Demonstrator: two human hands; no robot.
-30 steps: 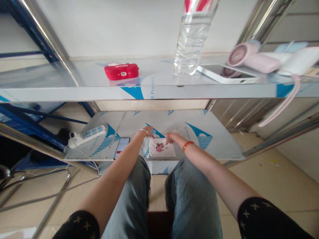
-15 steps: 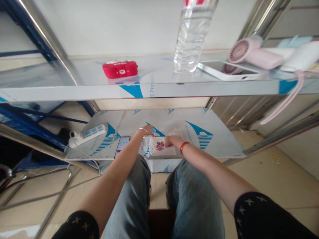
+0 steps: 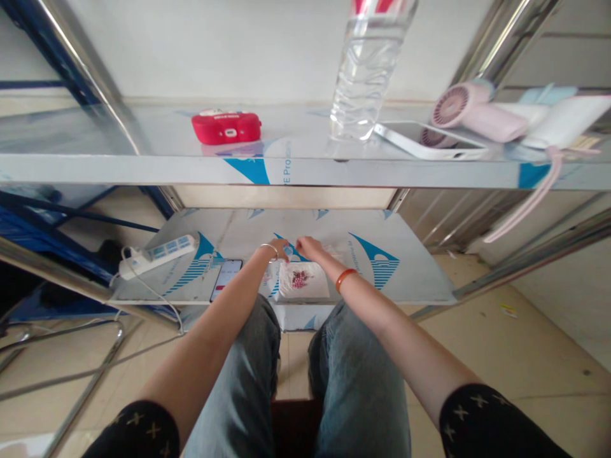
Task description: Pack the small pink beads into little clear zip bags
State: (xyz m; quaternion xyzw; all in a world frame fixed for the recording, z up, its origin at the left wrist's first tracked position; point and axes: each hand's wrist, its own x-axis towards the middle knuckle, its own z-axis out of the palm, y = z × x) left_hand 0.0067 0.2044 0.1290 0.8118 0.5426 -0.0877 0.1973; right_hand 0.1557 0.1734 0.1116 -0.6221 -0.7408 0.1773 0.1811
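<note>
Beads: we see a small heap of red and pink beads (image 3: pixel 300 278) on the low shelf (image 3: pixel 410 273), in front of our knees.
Under the beads: a white sheet (image 3: pixel 319 289), longer from side to side; the heap itself looks roundish, so we find no clear long way to it.
Which way: the beads lie on our side of the fingers, closer to our lap, about in the middle between our arms. Neither hand is clearly nearer.
Left hand: our left hand (image 3: pixel 280 248) is bent down just past the sheet's far edge. We cannot tell if its fingers pinch anything.
Right hand: our right hand (image 3: pixel 309 245) is curled in, facing the left one, with a gap between them. Its fingertips look close together, but we cannot tell if they hold something.
On our wrists: a silver bangle (image 3: pixel 272 250) on the left, an orange band (image 3: pixel 344 278) on the right.
Left of the left arm: a phone (image 3: pixel 226 275), then a white power strip (image 3: pixel 160 254).
Up high: a red case (image 3: pixel 226 129) and a water bottle (image 3: pixel 360 83) sit on the top shelf (image 3: pixel 167 168).
</note>
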